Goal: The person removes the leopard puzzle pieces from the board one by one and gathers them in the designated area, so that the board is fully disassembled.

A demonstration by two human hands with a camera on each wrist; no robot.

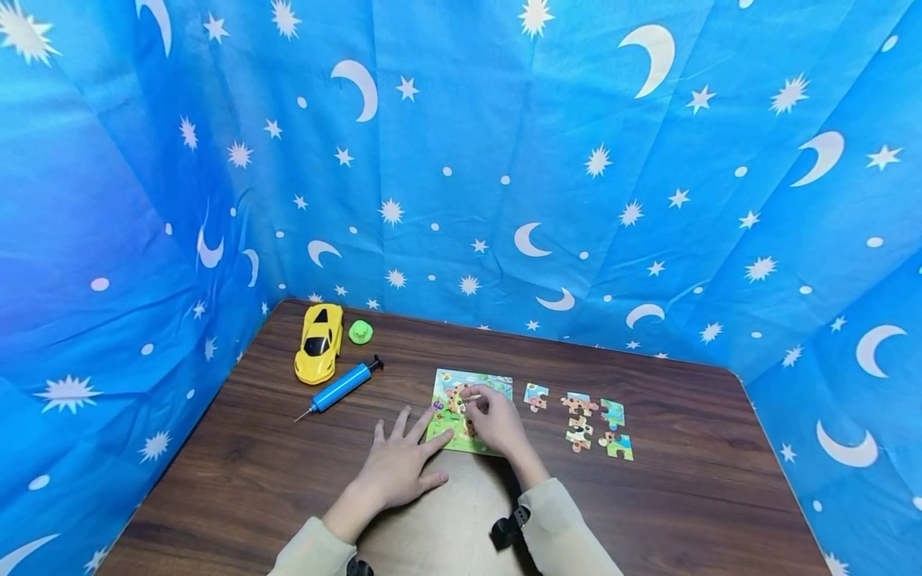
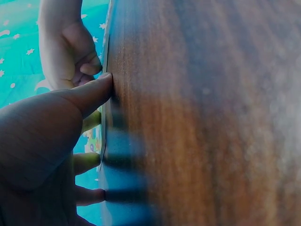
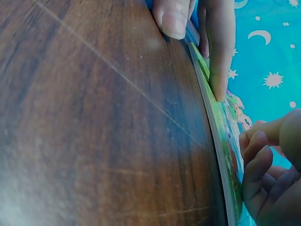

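A picture puzzle board (image 1: 471,375) with a green and blue print lies on the table. My left hand (image 1: 396,468) spreads flat beside its lower left, with fingertips resting on the board's edge and the thumb on the tabletop. Over the board, my right hand (image 1: 493,420) curls its fingers and pinches a small jigsaw piece (image 3: 241,114). In the right wrist view that piece stands tilted up from the board surface, partly hidden by the fingertips. Loose jigsaw pieces lie right of the board, among them a single one (image 1: 535,396) nearest to it.
Further right, several more jigsaw pieces (image 1: 613,412) form a loose group. At the left are a yellow toy car (image 1: 317,346), a green rubber duck (image 1: 361,332) and a blue toy syringe (image 1: 342,388). A blue star-and-moon curtain (image 1: 446,240) hangs behind the wooden table (image 1: 691,496).
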